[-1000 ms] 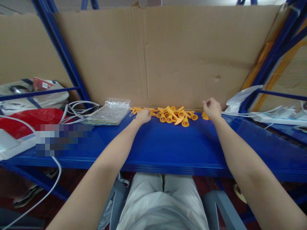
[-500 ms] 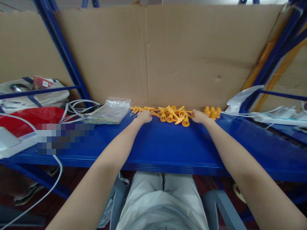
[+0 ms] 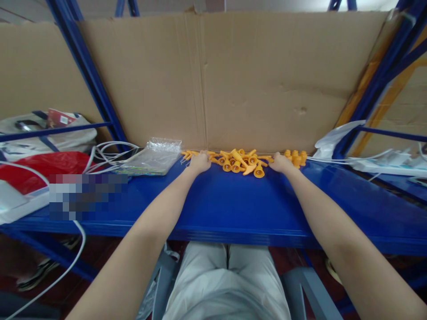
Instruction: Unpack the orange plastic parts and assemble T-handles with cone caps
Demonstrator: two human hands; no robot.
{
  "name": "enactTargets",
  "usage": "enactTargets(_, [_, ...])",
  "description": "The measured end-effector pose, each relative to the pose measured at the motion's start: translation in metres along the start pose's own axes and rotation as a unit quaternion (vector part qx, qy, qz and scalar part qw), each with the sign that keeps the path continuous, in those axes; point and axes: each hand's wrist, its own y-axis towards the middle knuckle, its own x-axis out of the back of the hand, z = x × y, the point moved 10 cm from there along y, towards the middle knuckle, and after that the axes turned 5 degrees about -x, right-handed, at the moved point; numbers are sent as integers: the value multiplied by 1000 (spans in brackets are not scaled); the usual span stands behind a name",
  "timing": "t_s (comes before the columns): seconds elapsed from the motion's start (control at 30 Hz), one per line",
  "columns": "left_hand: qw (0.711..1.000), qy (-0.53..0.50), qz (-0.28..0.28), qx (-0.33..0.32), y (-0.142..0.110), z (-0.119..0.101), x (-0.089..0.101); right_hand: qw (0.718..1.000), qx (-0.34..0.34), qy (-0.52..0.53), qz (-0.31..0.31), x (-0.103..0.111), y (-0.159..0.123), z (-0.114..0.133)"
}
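Several orange plastic pieces lie along the back of the table. In the middle, a heap of orange cone-shaped pieces with flared round ends (image 3: 235, 166) mixes with slimmer curved ones. My left hand (image 3: 200, 163) is curled over the left end of the row, beside slim orange pieces (image 3: 187, 154) and small clear spiral-like bits (image 3: 184, 161); what its fingers hold is hidden. My right hand (image 3: 280, 162) is closed at the heap's right side, between it and a group of upright orange pieces (image 3: 296, 158). Its fingertips are too small to make out clearly.
A flat clear plastic bag (image 3: 150, 159) lies left of the pieces, near white cables (image 3: 113, 144) and a red bag (image 3: 63, 164). A cardboard panel (image 3: 253, 80) stands behind the blue table (image 3: 230, 204). White plastic (image 3: 333, 140) hangs by the right post.
My right hand has shifted slightly right, away from the heap and towards the upright orange pieces. My left hand stays in nearly the same place. The view has tilted a little.
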Motion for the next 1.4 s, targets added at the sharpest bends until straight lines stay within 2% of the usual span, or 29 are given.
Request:
enactTargets(0.13, [994, -40, -98, 18, 0, 6, 19, 999, -8, 14, -45, 9, 8, -12])
enactTargets(0.3, [973, -72, -219, -29, -3, 0, 46, 981, 2, 83, -175, 39, 7, -18])
enactTargets(0.43, [958, -66, -262, -99, -10, -20, 59, 950, 57, 145, -270, 60, -1, -5])
enactTargets(0.53, [944, -54, -275, -175, -18, -46, 64, 930, 132, 162, -303, 67, -10, 17])
enactTargets(0.63, [929, -45, -281, -236, -25, -68, 66, 914, 234, 148, -296, 65, -23, 49])
enactTargets(0.77, [916, -49, -293, -269, -30, -85, 70, 876, 386, 103, -268, 56, -55, 93])
enactTargets(0.87, [917, -53, -285, -272, -30, -89, 70, 856, 444, 80, -251, 51, -74, 114])
enactTargets(1.07, [938, -51, -243, -244, -24, -83, 60, 841, 482, 82, -231, 48, -87, 129])
enactTargets(1.27, [945, -39, -230, -228, -23, -85, 58, 848, 476, 62, -224, 45, -84, 130])
enactTargets(1.4, [946, -30, -214, -241, -25, -91, 57, 855, 470, 34, -215, 43, -85, 134])
